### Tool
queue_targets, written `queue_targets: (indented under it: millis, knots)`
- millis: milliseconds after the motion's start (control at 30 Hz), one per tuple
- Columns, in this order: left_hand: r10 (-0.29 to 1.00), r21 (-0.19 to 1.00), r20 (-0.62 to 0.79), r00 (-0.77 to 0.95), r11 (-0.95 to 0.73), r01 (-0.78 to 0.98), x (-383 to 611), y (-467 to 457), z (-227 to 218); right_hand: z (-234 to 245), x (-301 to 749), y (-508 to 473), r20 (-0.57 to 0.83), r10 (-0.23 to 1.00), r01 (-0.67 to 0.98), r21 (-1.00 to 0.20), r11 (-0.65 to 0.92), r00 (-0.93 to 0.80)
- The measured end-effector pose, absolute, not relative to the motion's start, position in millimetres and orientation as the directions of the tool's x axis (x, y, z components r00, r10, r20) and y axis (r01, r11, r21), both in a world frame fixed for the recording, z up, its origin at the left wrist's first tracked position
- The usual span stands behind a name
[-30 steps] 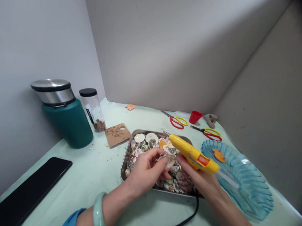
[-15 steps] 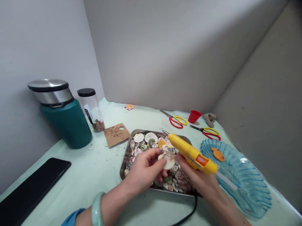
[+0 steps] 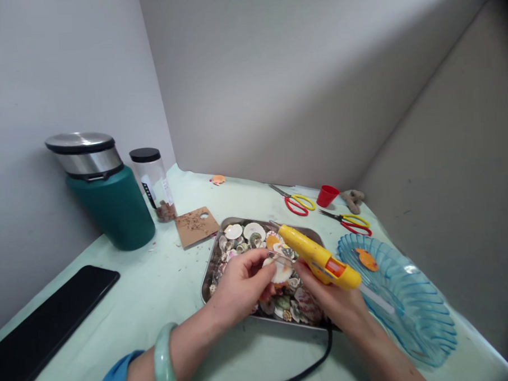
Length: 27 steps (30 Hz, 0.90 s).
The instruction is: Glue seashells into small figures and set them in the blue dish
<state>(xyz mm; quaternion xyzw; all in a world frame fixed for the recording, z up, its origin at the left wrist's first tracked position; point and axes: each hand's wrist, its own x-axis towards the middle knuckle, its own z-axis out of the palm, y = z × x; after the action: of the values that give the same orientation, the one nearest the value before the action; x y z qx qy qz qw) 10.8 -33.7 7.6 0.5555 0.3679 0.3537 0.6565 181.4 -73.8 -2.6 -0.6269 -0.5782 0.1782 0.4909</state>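
Between the thumb and fingers of my left hand [image 3: 247, 283] is a white seashell [image 3: 281, 271]. My right hand [image 3: 332, 296] is closed around a yellow hot glue gun [image 3: 309, 251], whose nozzle points up and to the left. A clear glue stick [image 3: 379, 299] sticks out of its back end. A thin strand or stick spans from the left fingertips to the right ones across the shell; what it is I cannot make out. Both hands are over a metal tray [image 3: 206, 277] filled with many kinds of shells [image 3: 234, 232].
Right of the tray lies a blue ribbed dish [image 3: 427, 295] with an orange shell piece [image 3: 367, 259]. Behind are two pairs of scissors [image 3: 299, 204], a red cup [image 3: 327, 195] and a brown board [image 3: 196, 226]. Left stand a jar [image 3: 152, 183], a green bin [image 3: 112, 211] and a black slab [image 3: 53, 328].
The glue gun has shifted slightly left and down in my right hand. The shell in my left hand has moved a little to the left.
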Motion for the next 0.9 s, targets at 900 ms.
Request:
queue_targets:
  millis: [900]
  knots:
    - [0.89,0.984,-0.084,0.449,0.145,-0.103,11.2,-30.2,6.2,-0.3,179.5,-73.7,0.301,0.934,0.534,-0.831,0.157,0.194]
